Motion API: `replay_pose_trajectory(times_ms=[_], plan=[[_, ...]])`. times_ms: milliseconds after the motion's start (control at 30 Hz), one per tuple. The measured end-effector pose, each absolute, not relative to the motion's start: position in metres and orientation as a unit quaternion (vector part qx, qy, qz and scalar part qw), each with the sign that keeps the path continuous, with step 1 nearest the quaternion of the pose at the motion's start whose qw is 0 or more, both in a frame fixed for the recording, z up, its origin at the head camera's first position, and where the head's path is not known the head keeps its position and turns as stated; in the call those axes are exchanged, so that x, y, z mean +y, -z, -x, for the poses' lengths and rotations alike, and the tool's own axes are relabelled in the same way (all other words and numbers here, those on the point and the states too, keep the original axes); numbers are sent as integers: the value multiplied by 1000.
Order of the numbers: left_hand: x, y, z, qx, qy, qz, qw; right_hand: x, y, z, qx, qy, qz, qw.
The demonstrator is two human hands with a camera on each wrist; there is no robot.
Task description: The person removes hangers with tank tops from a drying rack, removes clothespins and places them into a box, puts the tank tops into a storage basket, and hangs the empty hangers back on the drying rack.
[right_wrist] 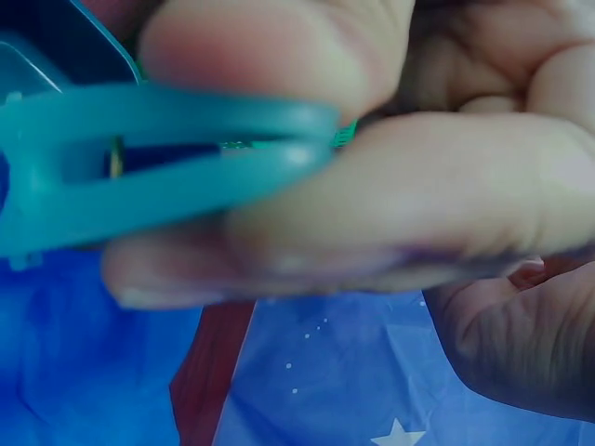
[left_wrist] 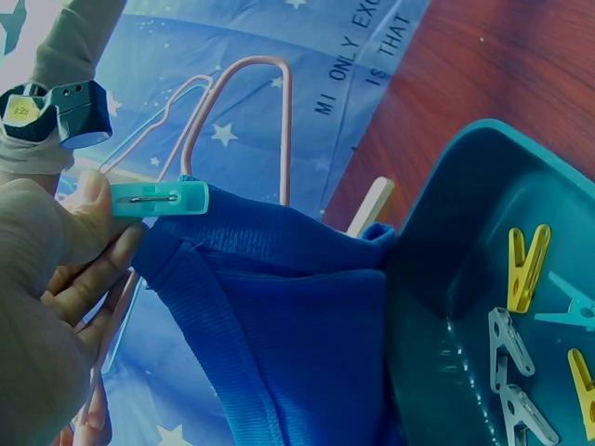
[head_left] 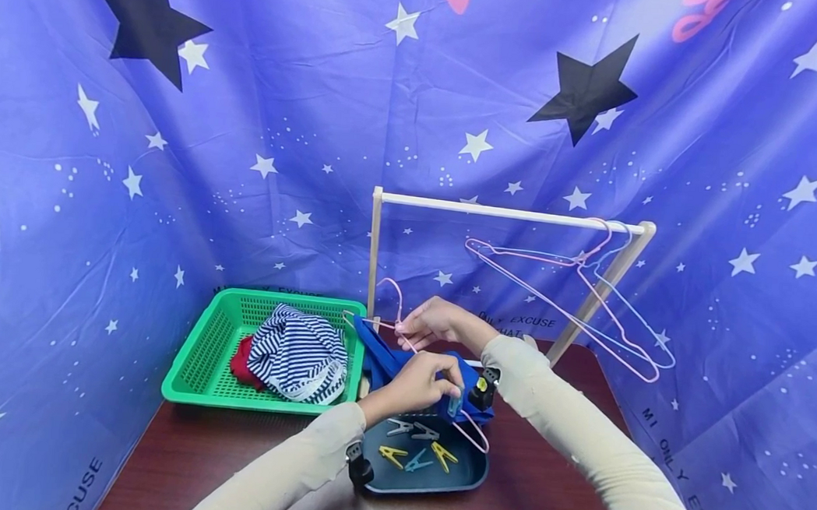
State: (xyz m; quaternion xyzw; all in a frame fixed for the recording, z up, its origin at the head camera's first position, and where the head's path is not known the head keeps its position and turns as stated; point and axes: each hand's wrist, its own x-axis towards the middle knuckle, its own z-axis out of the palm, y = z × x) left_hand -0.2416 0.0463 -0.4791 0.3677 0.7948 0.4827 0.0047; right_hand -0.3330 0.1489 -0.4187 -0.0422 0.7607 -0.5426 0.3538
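My left hand (head_left: 418, 380) pinches a teal clothespin (left_wrist: 163, 199) at the edge of a blue garment (left_wrist: 279, 316). In the right wrist view, the clothespin's (right_wrist: 167, 167) handles are squeezed together between thumb and finger. Its jaws overlap the cloth in the left wrist view; whether they grip cannot be told. The garment drapes over a pink hanger (head_left: 400, 301), whose end sticks out beyond the cloth. My right hand (head_left: 439, 323) holds that hanger near the base of its hook, left of the left hand's knuckles and farther back. The left hand partly hides the right in the left wrist view.
A dark teal tray (head_left: 429, 489) below the hands contains several yellow, teal and grey clothespins. At left, a green basket (head_left: 191, 359) holds a striped cloth (head_left: 297, 357) and a red cloth (head_left: 243, 363). Behind stands a wooden rack (head_left: 502, 211) with pink and blue hangers (head_left: 622, 323).
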Motion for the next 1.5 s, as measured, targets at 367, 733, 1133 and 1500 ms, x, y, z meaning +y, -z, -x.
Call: replay_pose_trajectory(times_ms=[367, 733, 1133, 1500], plan=[[44, 479, 242, 775, -531, -343, 16, 149, 417, 331, 773, 527, 42, 350], [41, 478, 241, 764, -549, -340, 8, 148, 417, 330, 783, 522, 48, 335], [35, 480, 242, 759, -570, -315, 4, 149, 417, 326, 805, 505, 49, 307], [25, 481, 243, 770, -555, -315, 18, 152, 414, 327, 818, 493, 64, 288]])
